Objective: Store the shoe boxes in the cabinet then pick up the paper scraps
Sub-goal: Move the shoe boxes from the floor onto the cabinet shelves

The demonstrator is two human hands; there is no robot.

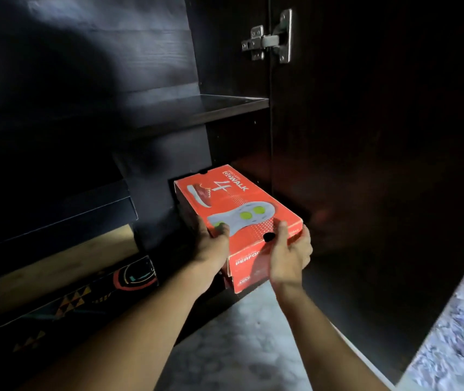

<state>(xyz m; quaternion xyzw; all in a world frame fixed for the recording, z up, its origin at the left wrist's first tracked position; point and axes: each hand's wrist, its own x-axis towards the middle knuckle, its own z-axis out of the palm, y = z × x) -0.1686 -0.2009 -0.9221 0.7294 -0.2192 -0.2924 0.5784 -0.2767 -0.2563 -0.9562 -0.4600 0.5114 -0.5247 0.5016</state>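
Observation:
A red-orange shoe box (239, 204) with a printed shoe and sole on its lid sits half inside the lowest compartment of a dark cabinet (225, 108). My left hand (211, 246) grips its near left corner, thumb on the lid. My right hand (290, 249) holds the near right corner, fingers wrapped around the side. A second red box edge (242, 283) shows right beneath it. No paper scraps are in sight.
Left of the red box lie a black patterned box (89, 294) and a dark box above it (56, 221). The open cabinet door (366, 165) with a metal hinge (270, 38) stands to the right. Speckled grey floor (239, 348) is below.

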